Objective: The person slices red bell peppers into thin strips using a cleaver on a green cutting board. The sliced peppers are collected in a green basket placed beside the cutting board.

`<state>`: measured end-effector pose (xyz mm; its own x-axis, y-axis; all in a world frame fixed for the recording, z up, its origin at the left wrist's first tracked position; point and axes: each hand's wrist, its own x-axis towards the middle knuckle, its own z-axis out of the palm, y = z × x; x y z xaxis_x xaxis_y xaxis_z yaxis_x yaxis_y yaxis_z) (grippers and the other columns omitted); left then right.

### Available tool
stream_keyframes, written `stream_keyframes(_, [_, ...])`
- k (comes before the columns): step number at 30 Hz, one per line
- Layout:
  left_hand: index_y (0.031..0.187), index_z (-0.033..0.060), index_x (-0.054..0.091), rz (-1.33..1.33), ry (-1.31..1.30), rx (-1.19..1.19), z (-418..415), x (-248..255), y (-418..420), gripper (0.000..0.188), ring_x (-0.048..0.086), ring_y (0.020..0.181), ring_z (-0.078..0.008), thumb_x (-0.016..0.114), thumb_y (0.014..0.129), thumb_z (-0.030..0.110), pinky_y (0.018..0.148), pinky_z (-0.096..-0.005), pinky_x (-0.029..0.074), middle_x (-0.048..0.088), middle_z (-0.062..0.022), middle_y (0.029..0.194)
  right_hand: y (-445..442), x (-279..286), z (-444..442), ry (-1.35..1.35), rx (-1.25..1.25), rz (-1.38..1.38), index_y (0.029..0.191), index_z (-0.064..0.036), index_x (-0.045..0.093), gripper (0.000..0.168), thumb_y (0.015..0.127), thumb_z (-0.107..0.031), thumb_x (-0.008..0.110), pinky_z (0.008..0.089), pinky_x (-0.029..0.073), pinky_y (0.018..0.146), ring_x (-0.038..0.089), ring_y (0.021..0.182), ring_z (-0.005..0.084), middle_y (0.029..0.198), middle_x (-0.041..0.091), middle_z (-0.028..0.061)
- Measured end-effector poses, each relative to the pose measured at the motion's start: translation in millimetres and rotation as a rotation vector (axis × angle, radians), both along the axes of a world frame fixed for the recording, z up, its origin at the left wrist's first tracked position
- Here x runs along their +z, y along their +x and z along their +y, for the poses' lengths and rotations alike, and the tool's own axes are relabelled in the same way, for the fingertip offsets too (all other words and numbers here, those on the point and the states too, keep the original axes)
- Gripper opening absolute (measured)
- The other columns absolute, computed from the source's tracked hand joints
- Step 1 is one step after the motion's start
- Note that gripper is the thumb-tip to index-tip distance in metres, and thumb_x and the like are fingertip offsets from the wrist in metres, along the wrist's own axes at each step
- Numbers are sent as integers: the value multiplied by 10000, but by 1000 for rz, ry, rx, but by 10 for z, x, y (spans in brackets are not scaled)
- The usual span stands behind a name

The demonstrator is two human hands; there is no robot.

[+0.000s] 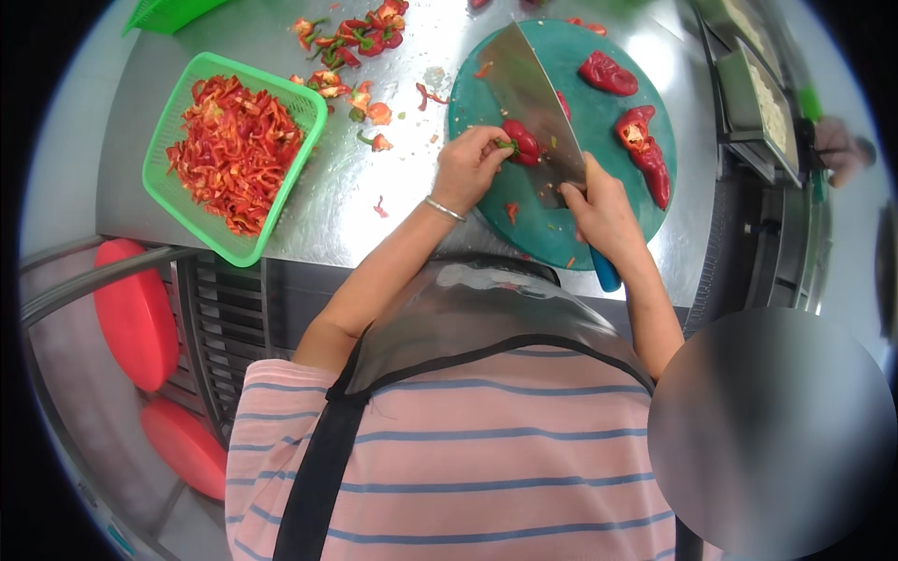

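Observation:
On the round green cutting board, my left hand pinches the green stem of a red pepper piece. A metal bracelet circles that wrist. My right hand grips a cleaver with a blue handle; its broad blade stands just right of the pepper piece and hides part of another red piece behind it. Farther right on the board lie a wrinkled red pepper and an opened red pepper. Small red scraps and seeds dot the board and blade.
A green plastic basket of sliced red pepper stands at the left. Cut-off pepper tops and scraps lie on the steel table. Metal food pans line the right side, with another person's hand beyond. Red round boards sit on a rack at lower left.

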<state>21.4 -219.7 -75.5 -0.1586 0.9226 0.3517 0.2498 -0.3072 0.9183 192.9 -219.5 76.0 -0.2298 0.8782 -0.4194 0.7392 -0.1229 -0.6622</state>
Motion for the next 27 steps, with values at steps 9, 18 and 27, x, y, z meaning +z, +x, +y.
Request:
stream_keyframes(9, [1028, 22, 634, -318, -273, -96, 66, 64, -85, 117, 639, 624, -104, 655, 914, 38, 555, -234, 515, 678, -58, 802, -243, -489, 411, 209, -25, 48, 1117, 32, 521, 238, 900, -56, 559, 366, 493, 450, 638, 499, 254, 784, 667, 184])
stream_keyframes(18, [1076, 65, 646, -41, -233, 316, 868, 259, -1491, 212, 669, 716, -206, 662, 865, 45, 670, -326, 542, 666, -126, 900, 212, -482, -112, 196, -471, 545, 1177, 25, 537, 247, 942, -52, 533, 231, 380, 388, 498, 425, 96, 845, 649, 97])
stream_keyframes(27, [1107, 73, 687, 459, -226, 92, 2037, 496, -1303, 338, 656, 910, -311, 719, 799, 206, 814, -415, 516, 691, -128, 970, 736, -864, -671, 496, -574, 95, 1030, 4, 530, 109, 952, -63, 564, 394, 460, 506, 625, 552, 280, 700, 627, 153])
